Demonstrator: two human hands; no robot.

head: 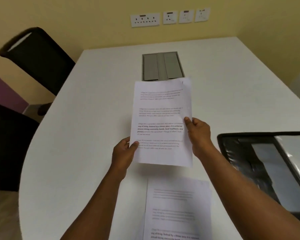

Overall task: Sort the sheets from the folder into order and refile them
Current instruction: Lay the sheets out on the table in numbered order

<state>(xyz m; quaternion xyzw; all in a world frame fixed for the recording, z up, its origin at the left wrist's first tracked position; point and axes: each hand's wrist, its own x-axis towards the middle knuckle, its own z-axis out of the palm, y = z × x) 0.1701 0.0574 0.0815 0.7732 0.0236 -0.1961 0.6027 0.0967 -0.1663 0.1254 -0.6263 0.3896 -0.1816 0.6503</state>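
Holding the sheets (163,122) above the counter (93,101), the left hand (124,151) and right hand (198,134) each pinched an edge. Sorting looked underway; next, place them on the pile (177,208) beside the open folder (267,163).

two hands (123,153), one folder (267,163), two chairs (40,58)

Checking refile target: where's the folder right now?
In the head view the open black folder lies on the white table at the right edge, right of the right hand.
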